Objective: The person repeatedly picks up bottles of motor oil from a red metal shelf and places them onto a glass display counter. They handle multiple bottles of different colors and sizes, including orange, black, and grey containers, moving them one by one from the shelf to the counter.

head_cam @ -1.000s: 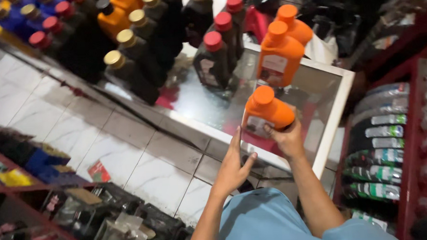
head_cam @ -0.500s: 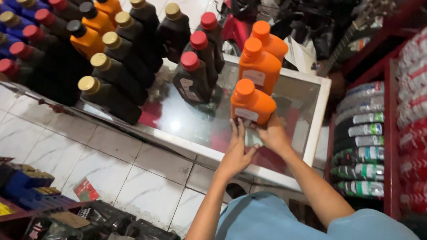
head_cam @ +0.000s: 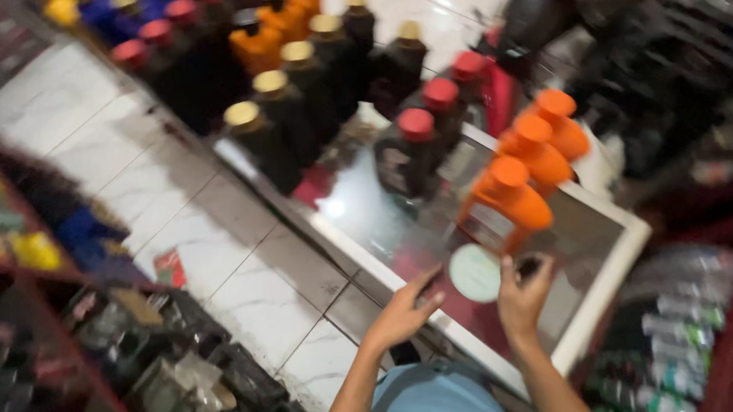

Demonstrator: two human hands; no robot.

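Observation:
My left hand and my right hand are over the near edge of a glass-topped counter. Between them is a round pale green disc; both hands reach its rim, and blur hides who holds it. My left fingers are spread. My right fingers curl by a small dark thing that I cannot make out. Just beyond stands an orange bottle on the glass, free of both hands, with two more orange bottles behind it in a row.
Several dark bottles with red caps and gold caps crowd the counter's far end. White tiled floor lies to the left. Shelves of goods stand at lower left; red racks of tubes at right.
My right hand carried the orange bottle forward, stood it on the glass beside the other two and let go. Both hands dropped back to the near edge, at the round disc.

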